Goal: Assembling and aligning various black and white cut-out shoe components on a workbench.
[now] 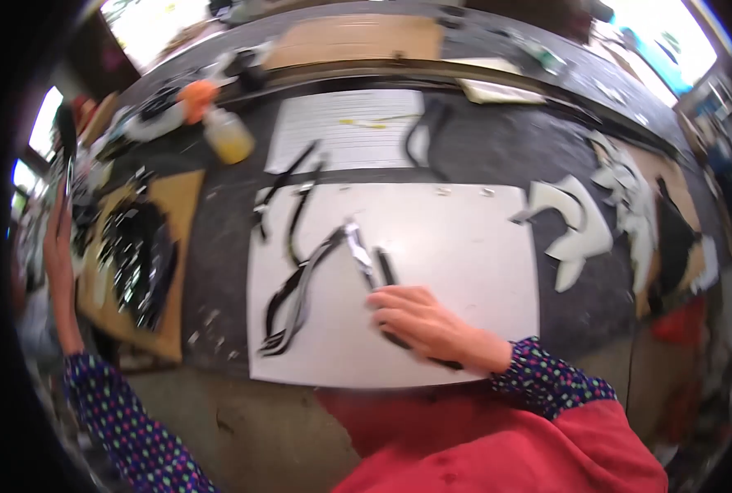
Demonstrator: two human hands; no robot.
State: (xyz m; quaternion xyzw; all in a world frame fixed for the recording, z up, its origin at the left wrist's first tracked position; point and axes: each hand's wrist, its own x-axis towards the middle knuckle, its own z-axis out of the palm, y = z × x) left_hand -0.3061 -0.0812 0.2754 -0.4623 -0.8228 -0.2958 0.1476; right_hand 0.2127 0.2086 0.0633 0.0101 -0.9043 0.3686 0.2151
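Observation:
On a white board [464, 222] my right hand [427, 324] is curled round a tool with a silver blade-like tip [357, 251] and dark handle parts; blur hides its exact kind. The tip touches or lies just over the upper end of a black, looped strip [279, 308]. Two more black strips lie at the board's upper left, a curved one [296, 218] and a straighter one [288, 168]. Far out at the left rim, my left hand [60, 218] is raised off the table, its fingers closed on a long dark strip [67, 144] that points upward.
Cardboard [181, 246] on the left bears a pile of shiny black pieces [140, 259]. Behind the board are a lined sheet [308, 123], a bottle of yellow liquid [230, 138] and an orange object [198, 100]. White cut pieces [575, 218] lie on the right.

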